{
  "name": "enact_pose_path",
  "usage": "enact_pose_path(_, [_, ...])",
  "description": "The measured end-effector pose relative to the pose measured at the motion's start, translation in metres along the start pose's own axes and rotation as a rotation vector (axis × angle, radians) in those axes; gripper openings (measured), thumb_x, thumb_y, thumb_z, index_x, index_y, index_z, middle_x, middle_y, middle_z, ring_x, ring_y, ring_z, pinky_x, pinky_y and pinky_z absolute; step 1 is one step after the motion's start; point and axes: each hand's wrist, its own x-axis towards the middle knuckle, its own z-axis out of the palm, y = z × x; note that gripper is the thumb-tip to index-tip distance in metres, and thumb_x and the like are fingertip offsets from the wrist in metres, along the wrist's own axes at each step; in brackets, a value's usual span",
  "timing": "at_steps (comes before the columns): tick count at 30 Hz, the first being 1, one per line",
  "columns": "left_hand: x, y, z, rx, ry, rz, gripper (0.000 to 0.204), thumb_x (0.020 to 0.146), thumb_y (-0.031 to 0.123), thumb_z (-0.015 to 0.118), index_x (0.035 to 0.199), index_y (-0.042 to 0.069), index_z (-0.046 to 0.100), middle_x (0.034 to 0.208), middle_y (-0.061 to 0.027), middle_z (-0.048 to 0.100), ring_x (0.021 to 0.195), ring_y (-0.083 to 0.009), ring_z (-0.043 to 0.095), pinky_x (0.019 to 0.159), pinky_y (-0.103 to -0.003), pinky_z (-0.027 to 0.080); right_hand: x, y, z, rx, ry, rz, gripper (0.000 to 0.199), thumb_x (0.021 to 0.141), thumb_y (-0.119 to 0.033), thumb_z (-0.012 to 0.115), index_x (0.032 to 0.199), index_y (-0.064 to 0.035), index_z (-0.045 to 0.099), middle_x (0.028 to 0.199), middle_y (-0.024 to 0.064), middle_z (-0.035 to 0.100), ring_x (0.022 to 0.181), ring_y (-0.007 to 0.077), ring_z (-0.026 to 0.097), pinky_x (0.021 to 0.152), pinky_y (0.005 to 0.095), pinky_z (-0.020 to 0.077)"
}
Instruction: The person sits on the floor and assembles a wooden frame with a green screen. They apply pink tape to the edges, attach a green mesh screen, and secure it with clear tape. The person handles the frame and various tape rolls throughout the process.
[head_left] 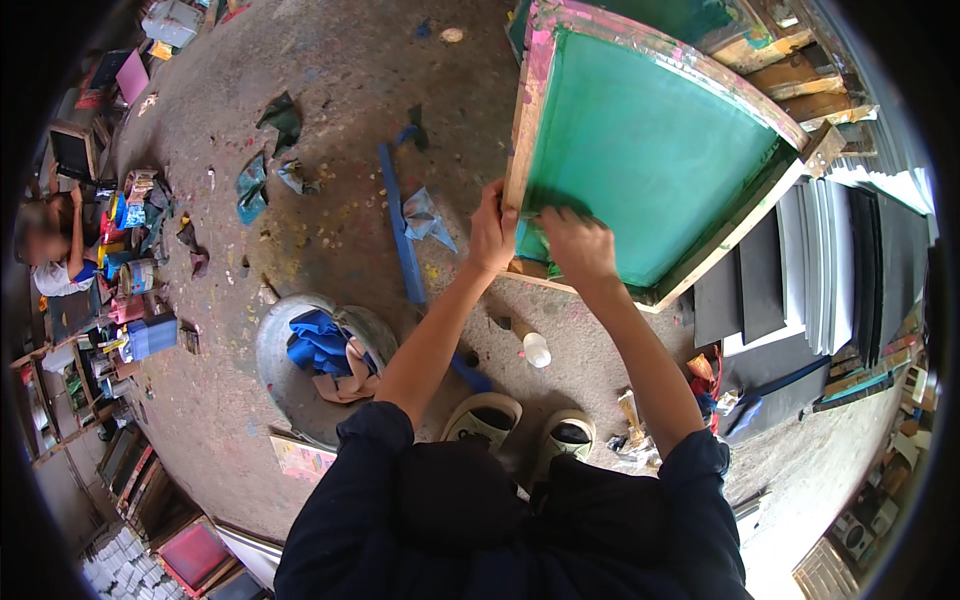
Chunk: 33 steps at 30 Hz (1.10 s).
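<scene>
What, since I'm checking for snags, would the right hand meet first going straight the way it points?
Probably the frame's left wooden bar, near the left hand; depth is unclear, and the right hand may already touch the green mesh.

Room left of framed screen; bucket obstructs lower left; stacked boards right, gap unclear.

Rough wooden frame, smooth panel
</scene>
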Motion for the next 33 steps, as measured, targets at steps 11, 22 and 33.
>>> enact_pose_path(11, [0.006,0.009,0.009,0.076,-0.062,-0.083,0.039,0.095,0.034,0.038,0.118,0.003,0.045,0.086,-0.019,0.059,0.076,-0.033,0.06,0.067,-0.037,0.046,-0.034,0.055,-0.046,0.825,-0.124,0.607,0.022,0.089,-0.021,0.056,0.099,-0.0025,0.051,0.082,0.0139,0.063,0.069,0.0253,0.065,0.06,0.0344,0.0492])
enact_pose_path(22, [0.007,0.002,0.009,0.077,-0.136,-0.053,0.045,0.094,0.038,0.036,0.121,0.001,0.042,0.094,-0.0211,0.059,0.08,-0.0386,0.059,0.069,-0.041,0.047,-0.025,0.062,-0.063,1.254,-0.115,0.435,0.03,0.089,-0.01,0.054,0.116,-0.0028,0.043,0.116,0.0102,0.05,0.097,0.0215,0.057,0.084,0.0332,0.0448])
enact_pose_path(33, [0.02,0.016,0.004,0.113,-0.155,0.018,0.038,0.094,0.029,0.039,0.118,0.001,0.046,0.093,-0.0185,0.059,0.076,-0.0342,0.059,0.068,-0.039,0.047,0.058,0.016,-0.061,0.026,0.074,0.13,0.025,0.08,-0.023,0.063,0.092,-0.0054,0.051,0.082,0.0105,0.056,0.077,0.0271,0.062,0.066,0.0372,0.0525])
